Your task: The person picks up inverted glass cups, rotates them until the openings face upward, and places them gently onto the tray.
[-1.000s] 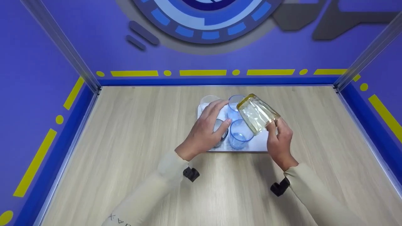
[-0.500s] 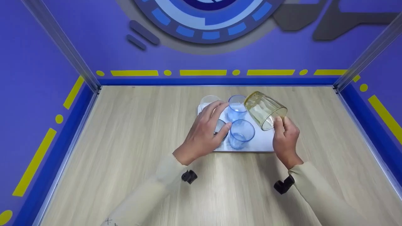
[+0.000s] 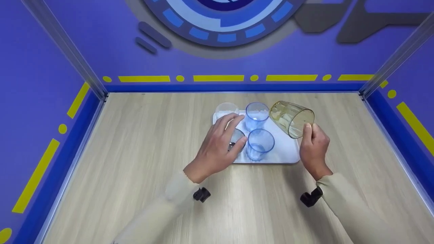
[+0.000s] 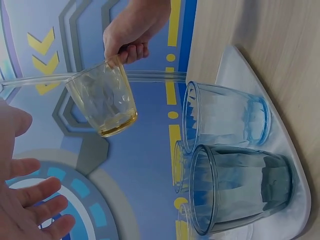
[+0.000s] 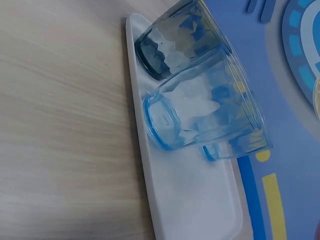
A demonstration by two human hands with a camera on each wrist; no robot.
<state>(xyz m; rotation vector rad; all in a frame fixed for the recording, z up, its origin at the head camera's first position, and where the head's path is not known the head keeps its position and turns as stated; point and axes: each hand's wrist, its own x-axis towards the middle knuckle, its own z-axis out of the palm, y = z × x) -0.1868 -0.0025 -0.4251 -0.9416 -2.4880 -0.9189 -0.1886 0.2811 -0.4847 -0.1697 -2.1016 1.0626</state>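
My right hand [image 3: 313, 147] pinches the rim of a yellow glass [image 3: 292, 118] between thumb and fingers, holding it tilted in the air over the tray's right side. In the left wrist view, this yellow glass [image 4: 102, 97] hangs base down and slanted below the right hand [image 4: 136, 32]. Above a dark grey glass [image 3: 238, 136] my left hand [image 3: 217, 145] hovers with loosely spread fingers, holding nothing. The left wrist view shows the grey glass [image 4: 240, 192] upright and apart from the left hand's fingers [image 4: 42, 190].
On a white tray [image 3: 284, 150] also stand two blue glasses, one in front [image 3: 260, 145] and one behind [image 3: 256, 116], and a clear glass [image 3: 226, 109] at the back left. Blue walls [image 3: 217, 64] enclose the wooden table [image 3: 152, 135].
My right hand has moved rightward with the yellow glass, turning its mouth more towards the head camera. The left hand has drifted slightly down and left.
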